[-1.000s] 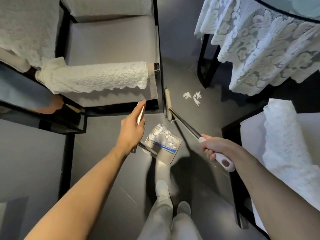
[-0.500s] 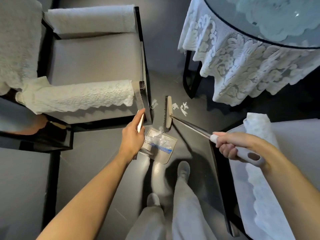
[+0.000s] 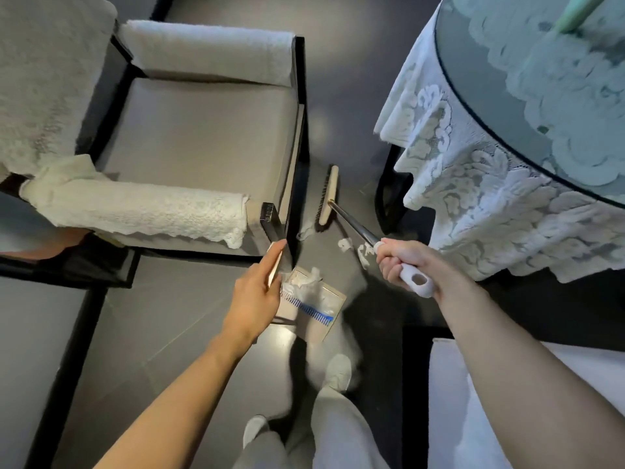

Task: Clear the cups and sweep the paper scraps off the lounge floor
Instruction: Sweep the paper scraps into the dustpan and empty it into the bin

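Resting on the floor (image 3: 169,316), the broom (image 3: 327,196) head is seen just beside the armchair (image 3: 203,147) leg; its white grip is clenched by the right hand (image 3: 406,265). The dustpan (image 3: 318,309), holding crumpled paper, is pinched by its handle in the left hand (image 3: 253,292). Loose paper scraps (image 3: 351,247) are noted between brush and right hand.

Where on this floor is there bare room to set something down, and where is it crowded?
Free: the floor between chair and left arm; also beyond the broom head, between chair and table. Crowded: around the dustpan and scraps, by the left hand and right hand.
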### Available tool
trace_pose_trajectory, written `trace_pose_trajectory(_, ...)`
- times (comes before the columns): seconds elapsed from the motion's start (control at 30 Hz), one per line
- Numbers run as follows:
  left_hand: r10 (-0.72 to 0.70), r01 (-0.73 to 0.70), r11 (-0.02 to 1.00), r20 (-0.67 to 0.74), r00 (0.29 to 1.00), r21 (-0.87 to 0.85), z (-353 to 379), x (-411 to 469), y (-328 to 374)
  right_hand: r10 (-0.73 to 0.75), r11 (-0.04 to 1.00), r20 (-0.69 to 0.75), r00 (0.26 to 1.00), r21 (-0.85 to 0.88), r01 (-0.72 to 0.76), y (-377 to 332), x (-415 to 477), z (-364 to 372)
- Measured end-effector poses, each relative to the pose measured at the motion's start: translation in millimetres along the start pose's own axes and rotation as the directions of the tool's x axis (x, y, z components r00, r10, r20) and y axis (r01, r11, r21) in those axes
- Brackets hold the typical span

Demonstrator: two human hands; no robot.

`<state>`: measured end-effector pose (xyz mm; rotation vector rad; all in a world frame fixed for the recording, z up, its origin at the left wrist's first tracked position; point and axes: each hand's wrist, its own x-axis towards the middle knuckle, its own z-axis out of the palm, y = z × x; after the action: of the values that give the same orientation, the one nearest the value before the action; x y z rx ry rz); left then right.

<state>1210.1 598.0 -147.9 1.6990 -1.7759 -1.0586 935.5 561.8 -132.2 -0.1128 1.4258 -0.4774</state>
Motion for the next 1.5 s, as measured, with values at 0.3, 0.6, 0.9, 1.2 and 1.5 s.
trace_pose_trajectory(0.3,-0.005,0.008,0.998,-0.04,0.999,0.065,5,2,2,0.092,0.918,-0.085,0.992,-0.378,-0.118,-5,36,-2)
trace_pose_trajectory(0.6,-0.013,0.012,0.999,-0.018,1.0,-0.033,18,14,25,0.147,0.876,-0.118,0.982,-0.445,-0.185,46,-51,-31)
trace_pose_trajectory(0.9,0.041,-0.037,0.998,0.067,0.997,-0.056,16,18,31,-0.059,0.848,-0.145,0.988,-0.53,-0.028,55,-88,-46)
trace_pose_trajectory(1.2,0.091,-0.091,0.996,0.122,0.988,-0.009,22,46,31,-0.24,0.597,-0.293,0.926,-0.796,-0.097,35,-45,-42)
trace_pose_trajectory(1.5,0.093,-0.094,0.996,0.146,0.985,0.0,18,78,30,-0.013,0.623,-0.25,0.968,-0.76,-0.188,72,-35,-28)
